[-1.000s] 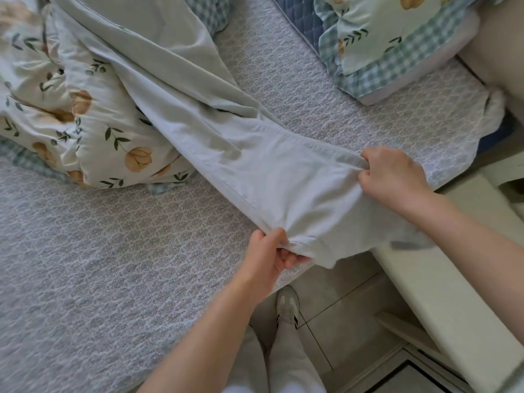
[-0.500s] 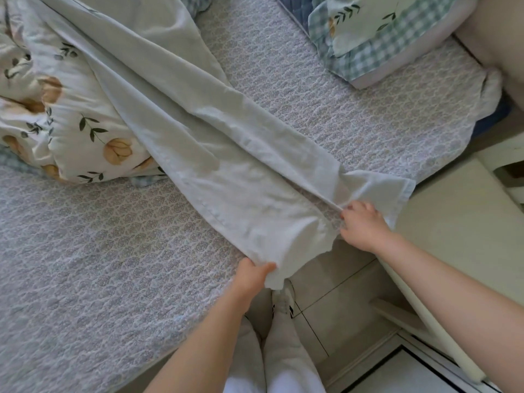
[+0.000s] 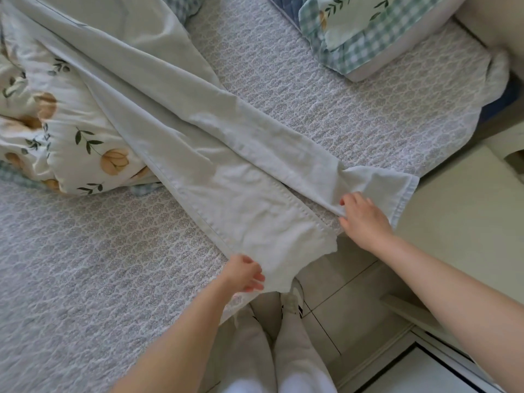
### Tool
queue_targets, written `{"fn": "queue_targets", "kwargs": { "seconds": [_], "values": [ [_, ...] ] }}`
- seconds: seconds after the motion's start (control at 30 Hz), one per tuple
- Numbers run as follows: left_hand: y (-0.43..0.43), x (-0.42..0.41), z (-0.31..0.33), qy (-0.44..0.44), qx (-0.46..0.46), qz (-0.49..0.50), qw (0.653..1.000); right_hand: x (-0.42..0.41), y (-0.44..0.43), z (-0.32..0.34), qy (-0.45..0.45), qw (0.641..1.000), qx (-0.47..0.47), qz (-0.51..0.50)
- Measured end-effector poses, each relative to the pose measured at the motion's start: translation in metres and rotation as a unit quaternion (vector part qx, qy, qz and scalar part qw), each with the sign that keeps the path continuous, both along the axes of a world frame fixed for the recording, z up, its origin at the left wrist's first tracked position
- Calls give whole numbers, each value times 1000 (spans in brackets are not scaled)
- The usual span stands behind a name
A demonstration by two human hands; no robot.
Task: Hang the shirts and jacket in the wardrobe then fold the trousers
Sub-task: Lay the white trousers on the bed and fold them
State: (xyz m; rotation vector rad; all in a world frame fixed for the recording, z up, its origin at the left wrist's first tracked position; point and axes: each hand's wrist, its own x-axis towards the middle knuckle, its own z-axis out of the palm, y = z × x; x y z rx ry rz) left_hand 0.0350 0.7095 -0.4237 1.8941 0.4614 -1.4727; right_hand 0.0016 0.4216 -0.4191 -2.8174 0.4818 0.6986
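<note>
Pale blue-white trousers lie stretched diagonally across the bed, their two leg ends reaching the bed's near edge. My left hand pinches the hem of the nearer leg, which hangs over the edge. My right hand grips the inner edge of the farther leg near its hem; that hem spreads flat toward the bed's corner. The upper part of the trousers runs off the frame's top left, lying over a floral quilt.
A bunched floral quilt sits on the left of the bed. A checked pillow lies at the top right. A cream cabinet top stands right of the bed. My legs and shoes stand on the tiled floor below.
The two legs, held together a second ago, now lie apart and flatter on the bed. My hands have moved down to the leg ends near the bed's edge.
</note>
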Motion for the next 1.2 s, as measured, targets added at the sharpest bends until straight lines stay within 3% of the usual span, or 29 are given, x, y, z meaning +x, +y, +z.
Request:
{"fn": "queue_targets", "kwargs": {
  "seconds": [0.07, 0.2, 0.3, 0.43, 0.6, 0.77, 0.87, 0.97, 1.1, 1.2],
  "values": [
    [-14, 26, 3, -24, -39, 48, 998, 10, -6, -2, -12, 1000, -21, 15],
    [-51, 68, 3, -55, -71, 145, 985, 19, -14, -9, 66, 993, -44, 92],
    [-79, 90, 0, -61, -84, 184, 977, 16, -13, -20, 49, 991, -63, 107],
    [-97, 110, 1, -57, -97, 217, 970, 7, -22, -13, -50, 997, 51, -5],
    [-116, 136, 15, -56, -185, 332, 923, -13, -38, 30, -250, 963, 105, 4],
    [-135, 172, 36, -102, -246, 455, 850, -28, -52, 56, -295, 949, 85, 66],
    [-132, 187, 42, -114, -258, 491, 824, -37, -55, 56, -308, 944, 65, 101],
    [-124, 194, 45, -135, -228, 508, 819, -47, -52, 51, -333, 936, 50, 108],
    [-108, 196, 46, -208, -130, 445, 861, -58, -41, 44, -308, 943, 43, 121],
    [-100, 192, 47, -221, -131, 426, 867, -66, -31, 43, -286, 950, 50, 112]
  ]
}}
